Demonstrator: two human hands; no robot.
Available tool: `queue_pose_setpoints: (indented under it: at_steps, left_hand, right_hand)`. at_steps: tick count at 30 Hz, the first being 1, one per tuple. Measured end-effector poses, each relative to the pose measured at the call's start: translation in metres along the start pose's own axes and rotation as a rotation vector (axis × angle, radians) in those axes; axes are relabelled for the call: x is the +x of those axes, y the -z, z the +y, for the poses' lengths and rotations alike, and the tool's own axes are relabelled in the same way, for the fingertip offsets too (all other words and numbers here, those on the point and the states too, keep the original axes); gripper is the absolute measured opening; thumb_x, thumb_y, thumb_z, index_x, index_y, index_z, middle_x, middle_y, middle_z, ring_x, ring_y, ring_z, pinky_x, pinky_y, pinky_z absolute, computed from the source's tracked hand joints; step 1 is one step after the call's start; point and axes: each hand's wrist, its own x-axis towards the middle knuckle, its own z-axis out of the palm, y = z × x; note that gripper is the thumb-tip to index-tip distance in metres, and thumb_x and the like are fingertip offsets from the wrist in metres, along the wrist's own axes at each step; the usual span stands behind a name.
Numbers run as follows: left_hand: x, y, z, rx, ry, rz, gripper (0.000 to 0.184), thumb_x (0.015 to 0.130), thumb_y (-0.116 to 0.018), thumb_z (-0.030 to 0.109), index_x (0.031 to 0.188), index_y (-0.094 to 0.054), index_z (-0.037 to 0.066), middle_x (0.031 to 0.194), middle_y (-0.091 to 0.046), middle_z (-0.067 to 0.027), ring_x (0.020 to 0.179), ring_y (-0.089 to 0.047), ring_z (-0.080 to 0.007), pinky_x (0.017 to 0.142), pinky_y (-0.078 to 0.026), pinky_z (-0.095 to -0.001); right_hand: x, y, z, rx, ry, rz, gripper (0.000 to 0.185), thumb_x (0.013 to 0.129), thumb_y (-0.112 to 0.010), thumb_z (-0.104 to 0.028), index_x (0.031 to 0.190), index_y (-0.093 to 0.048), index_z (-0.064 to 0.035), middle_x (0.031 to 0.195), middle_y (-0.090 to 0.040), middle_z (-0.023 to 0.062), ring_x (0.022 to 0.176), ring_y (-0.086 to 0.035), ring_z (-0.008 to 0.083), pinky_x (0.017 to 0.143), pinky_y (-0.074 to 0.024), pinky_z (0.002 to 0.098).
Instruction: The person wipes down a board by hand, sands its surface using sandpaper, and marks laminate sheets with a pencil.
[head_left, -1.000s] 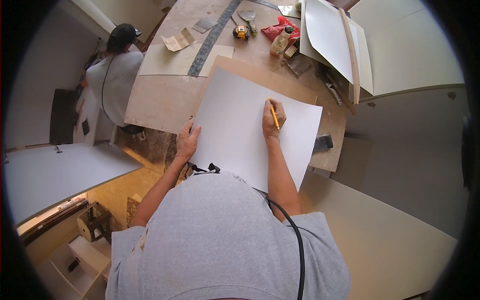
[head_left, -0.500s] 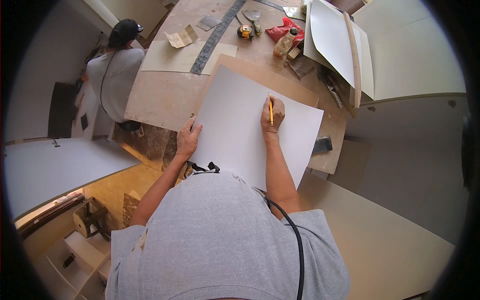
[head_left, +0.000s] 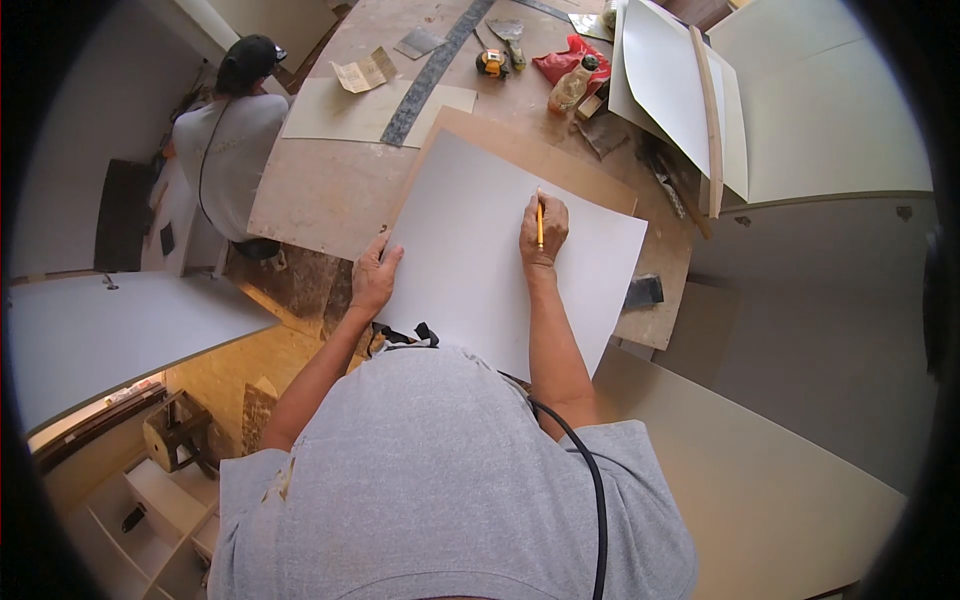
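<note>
A large white sheet (head_left: 460, 240) lies over a brown board (head_left: 540, 150) on the worktable. My left hand (head_left: 375, 275) grips the sheet's left edge, thumb on top and the other fingers partly hidden at the side. Between the closed fingers of my right hand (head_left: 545, 225) is a yellow pencil (head_left: 541, 228), its tip against or just above the upper right part of the sheet. I cannot make out any marks on the white surface.
Farther up the worktable (head_left: 320, 200) are a metal straightedge (head_left: 435, 75), a tape measure (head_left: 491, 64), a putty knife (head_left: 508, 38), a bottle (head_left: 572, 84) and a red bag (head_left: 570, 60). White panels (head_left: 665, 90) lean at right. A person (head_left: 235, 140) works at left.
</note>
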Motion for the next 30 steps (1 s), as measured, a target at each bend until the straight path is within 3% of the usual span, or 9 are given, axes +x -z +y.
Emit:
queue_pose_setpoints:
  at_steps: [9, 30]
  left_hand:
    - [0.000, 0.000, 0.001, 0.013, 0.016, 0.001, 0.036, 0.104, -0.060, 0.017, 0.136, -0.064, -0.001, 0.119, -0.073, -0.0070, 0.107, -0.064, -0.0133, 0.097, -0.051, -0.0302]
    - [0.000, 0.001, 0.011, -0.050, 0.024, -0.009, 0.037, 0.105, -0.061, 0.019, 0.136, -0.064, -0.001, 0.119, -0.073, -0.0093, 0.107, -0.065, -0.0151, 0.096, -0.051, -0.0309]
  right_hand:
    - [-0.003, 0.007, -0.004, 0.068, -0.060, -0.020, 0.007, 0.091, -0.068, -0.005, 0.087, -0.064, -0.0007, 0.092, -0.070, 0.0172, 0.088, -0.067, 0.0377, 0.080, -0.0550, 0.0459]
    - [-0.029, 0.026, -0.019, 0.136, -0.057, -0.039, 0.005, 0.088, -0.069, -0.001, 0.086, -0.064, -0.0003, 0.092, -0.071, 0.0197, 0.092, -0.070, 0.0383, 0.080, -0.0575, 0.0450]
